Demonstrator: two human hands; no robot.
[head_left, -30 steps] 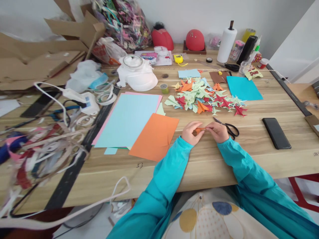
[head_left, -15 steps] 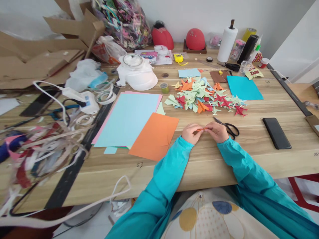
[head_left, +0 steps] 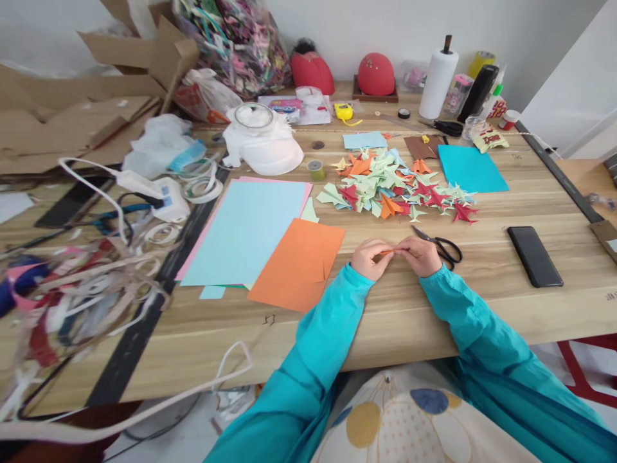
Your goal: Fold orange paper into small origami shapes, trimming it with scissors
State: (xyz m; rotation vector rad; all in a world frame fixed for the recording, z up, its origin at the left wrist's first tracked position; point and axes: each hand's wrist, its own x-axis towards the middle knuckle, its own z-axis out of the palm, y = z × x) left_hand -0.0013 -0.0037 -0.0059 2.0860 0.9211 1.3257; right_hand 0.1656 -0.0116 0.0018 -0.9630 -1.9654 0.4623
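One small orange paper [head_left: 385,253], one pair of scissors [head_left: 438,240] at right, left hand [head_left: 369,258] and right hand [head_left: 420,256] meeting, fingers pinched closed on it.

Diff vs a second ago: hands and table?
Left hand: fingers closed in, so less of the orange piece shows. Nothing let go; right hand still pinches it too. Scissors, phone and paper pile stayed put.
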